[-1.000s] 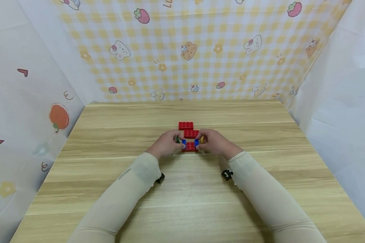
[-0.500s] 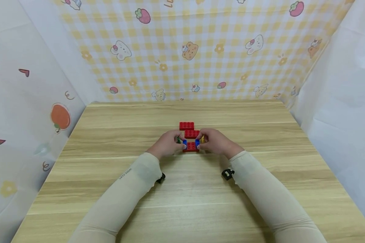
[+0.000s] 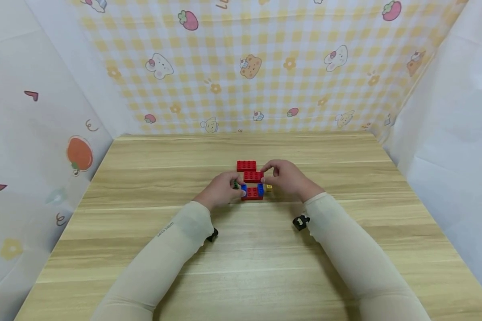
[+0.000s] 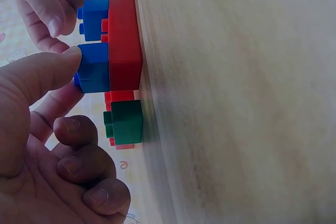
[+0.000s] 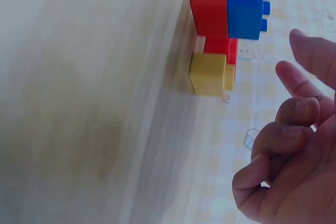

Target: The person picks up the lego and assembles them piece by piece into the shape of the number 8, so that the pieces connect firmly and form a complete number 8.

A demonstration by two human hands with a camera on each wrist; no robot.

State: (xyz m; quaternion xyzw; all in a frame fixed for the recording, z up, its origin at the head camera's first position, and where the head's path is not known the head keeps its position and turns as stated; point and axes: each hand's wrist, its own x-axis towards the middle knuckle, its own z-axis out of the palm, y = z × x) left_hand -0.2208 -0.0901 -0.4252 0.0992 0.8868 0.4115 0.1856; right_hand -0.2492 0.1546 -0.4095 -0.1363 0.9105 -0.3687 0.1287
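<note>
A red brick (image 3: pixel 252 193) lies on the table with a blue brick standing at each end. The left hand (image 3: pixel 222 191) pinches the left blue brick (image 4: pixel 94 68) between thumb and index finger. At the other end, the right blue brick (image 5: pixel 244 13) is untouched. The right hand (image 3: pixel 288 178) is raised off it, thumb and index finger apart and holding nothing, near the right end of another red brick (image 3: pixel 253 176). In the right wrist view its other fingers are bent.
Behind stands a further red brick (image 3: pixel 246 166). A green brick (image 4: pixel 127 122) is beside the left hand, and a yellow brick (image 5: pixel 208 74) is to the right of the blue and red bricks. A patterned cloth (image 3: pixel 233 89) hangs behind the table (image 3: pixel 249 285).
The right hand has let go of the right blue brick and moved up and away towards the rear red bricks. The left hand keeps its pinch in place.
</note>
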